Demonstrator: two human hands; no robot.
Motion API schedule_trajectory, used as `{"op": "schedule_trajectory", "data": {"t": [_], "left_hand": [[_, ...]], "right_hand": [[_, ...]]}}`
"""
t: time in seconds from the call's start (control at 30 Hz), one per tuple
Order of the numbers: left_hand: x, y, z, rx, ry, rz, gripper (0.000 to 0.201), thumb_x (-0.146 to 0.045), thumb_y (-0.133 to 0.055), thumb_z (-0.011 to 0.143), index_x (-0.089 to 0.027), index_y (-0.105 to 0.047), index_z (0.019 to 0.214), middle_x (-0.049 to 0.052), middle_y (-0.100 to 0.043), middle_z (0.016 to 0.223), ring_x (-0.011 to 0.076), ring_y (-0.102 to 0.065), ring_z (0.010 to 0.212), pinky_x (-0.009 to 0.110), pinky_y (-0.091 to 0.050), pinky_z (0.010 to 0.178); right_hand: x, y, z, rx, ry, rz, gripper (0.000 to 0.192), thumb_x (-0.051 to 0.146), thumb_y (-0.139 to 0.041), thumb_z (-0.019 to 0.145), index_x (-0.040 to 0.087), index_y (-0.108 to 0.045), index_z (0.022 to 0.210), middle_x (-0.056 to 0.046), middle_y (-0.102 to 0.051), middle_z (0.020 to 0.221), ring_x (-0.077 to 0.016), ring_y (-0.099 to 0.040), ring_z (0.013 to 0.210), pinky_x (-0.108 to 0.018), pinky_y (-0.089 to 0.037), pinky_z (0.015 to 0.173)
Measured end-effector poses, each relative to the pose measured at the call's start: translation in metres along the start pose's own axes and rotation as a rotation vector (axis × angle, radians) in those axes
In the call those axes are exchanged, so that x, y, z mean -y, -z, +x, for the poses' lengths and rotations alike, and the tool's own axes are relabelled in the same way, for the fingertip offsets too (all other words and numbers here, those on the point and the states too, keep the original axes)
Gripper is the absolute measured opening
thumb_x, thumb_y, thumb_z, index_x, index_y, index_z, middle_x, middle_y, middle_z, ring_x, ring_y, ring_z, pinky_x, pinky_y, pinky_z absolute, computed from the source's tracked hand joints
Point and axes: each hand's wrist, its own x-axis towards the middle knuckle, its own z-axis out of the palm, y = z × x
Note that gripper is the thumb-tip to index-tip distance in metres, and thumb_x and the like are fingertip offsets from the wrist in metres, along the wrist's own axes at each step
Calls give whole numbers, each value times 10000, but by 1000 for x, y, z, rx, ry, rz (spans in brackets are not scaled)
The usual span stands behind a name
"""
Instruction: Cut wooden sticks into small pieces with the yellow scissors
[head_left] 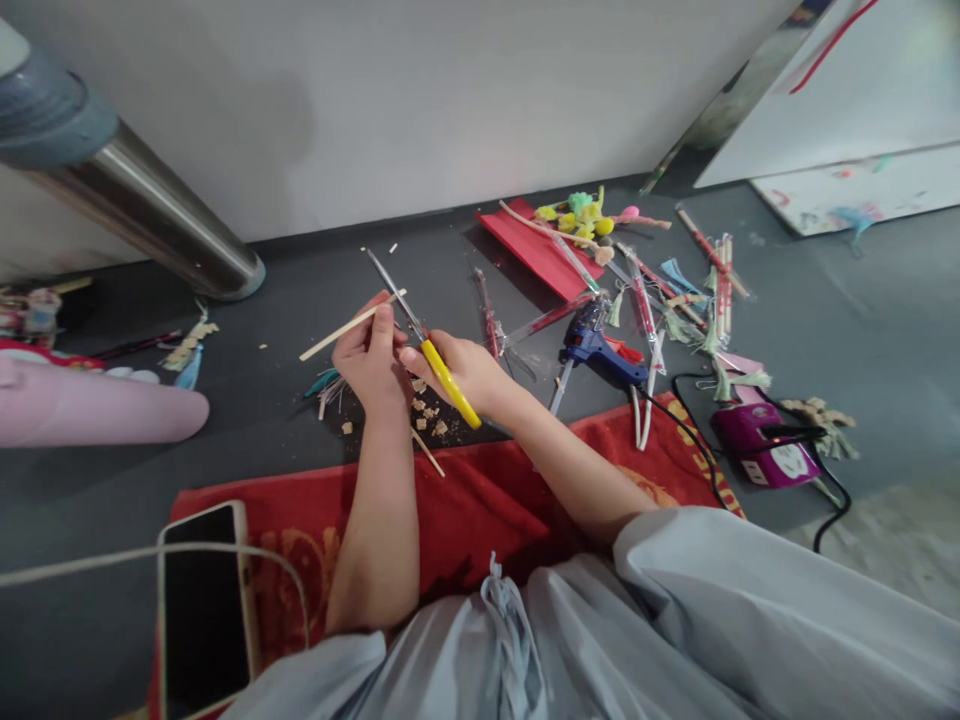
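The thin wooden stick (349,327) sits in the middle of the scene, just past the near red cloth (480,500), slanting up from lower left to upper right. Your left hand (371,360) is closed around it, fingertips pinching it near its right end. Your right hand (457,370) is wrapped shut on the yellow-handled scissors (427,345), whose blades point away from you and up to the left, crossing the stick right beside your left fingertips.

That closeness is the main risk: if the blades close while the stick slips, they could nip your fingers. A short offcut could also spring away, since the pinch holds only one side of the cut.

Small wood chips (427,412) lie just beneath your hands on the dark floor (300,300). Further right, the blue glue gun (596,345) rests among scattered sticks and tassels, with a purple device (761,445) and its black cable beyond; a snagged elbow could drag them. A phone (202,610) lies near left on the cloth, a white cord across it.
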Motion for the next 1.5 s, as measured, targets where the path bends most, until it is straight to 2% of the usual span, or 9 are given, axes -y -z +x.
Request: {"op": "schedule_trajectory", "data": {"t": [0.2, 0.47, 0.67, 0.77, 0.9, 1.07, 1.23, 1.4, 1.5], "left_hand": [[-3, -2, -4, -21, -50, 103, 398, -567, -618, 743, -192, -696, 852, -57, -476, 477, 66, -439, 474, 229, -390, 511], [-5, -3, -6, -35, -75, 77, 342, -537, -626, 754, -201, -674, 716, -48, -491, 473, 63, -419, 441, 240, -392, 498], [-9, -2, -6, -9, -82, 84, 316, -498, -639, 749, -186, -686, 749, -65, -461, 442, 57, -436, 435, 217, -378, 476], [-12, 0, -6, 2, -79, 55, 281, -459, -672, 725, -182, -697, 765, -71, -459, 435, 48, -423, 420, 198, -346, 444], [-10, 2, -5, -2, -140, 22, 220, -400, -690, 717, -183, -707, 746, -66, -492, 467, 34, -405, 416, 187, -315, 432], [-4, 4, -2, -29, -183, 65, 211, -404, -685, 716, -195, -708, 735, -44, -569, 578, 34, -419, 460, 192, -336, 458], [-2, 2, -2, -38, -154, 66, 212, -406, -686, 716, -199, -705, 755, -52, -550, 547, 36, -406, 449, 193, -331, 459], [-1, -2, -8, -7, -125, 140, 273, -447, -628, 770, -186, -679, 708, -57, -511, 491, 50, -429, 431, 203, -347, 457], [-3, -1, -12, 85, -254, 298, 336, -444, -548, 837, -180, -656, 660, -34, -542, 515, 67, -471, 474, 222, -388, 507]], "right_hand": [[1, 0, -2, 8, 34, 5, 567, 702, -244, 870, 188, -483, 882, -69, -647, 822, -199, -626, 765, -250, -325, 601], [4, -2, -4, 3, 49, 87, 513, 671, -328, 868, 173, -438, 926, -98, -646, 904, -220, -630, 829, -264, -371, 647], [4, -2, -2, 2, 54, 99, 499, 666, -330, 870, 180, -433, 917, -101, -645, 920, -217, -628, 838, -267, -379, 657], [2, -2, -2, 4, 54, 82, 511, 675, -317, 868, 180, -436, 910, -99, -643, 896, -216, -624, 816, -268, -369, 654], [0, -2, -1, 2, 60, 69, 494, 657, -280, 888, 194, -452, 882, -61, -629, 814, -193, -603, 746, -256, -336, 615], [0, 0, 1, -8, 22, 114, 475, 634, -273, 901, 210, -455, 790, -21, -592, 728, -152, -550, 670, -238, -305, 579], [3, 0, -1, -18, -14, 114, 485, 650, -307, 883, 206, -452, 751, -15, -595, 720, -132, -519, 633, -231, -283, 556], [1, 8, 0, -47, -79, -20, 535, 675, -281, 876, 194, -510, 838, -56, -657, 799, -171, -585, 694, -244, -297, 566], [-4, 17, 2, -104, -149, -118, 572, 680, -267, 876, 182, -536, 952, -95, -686, 903, -218, -631, 794, -263, -354, 624]]}}
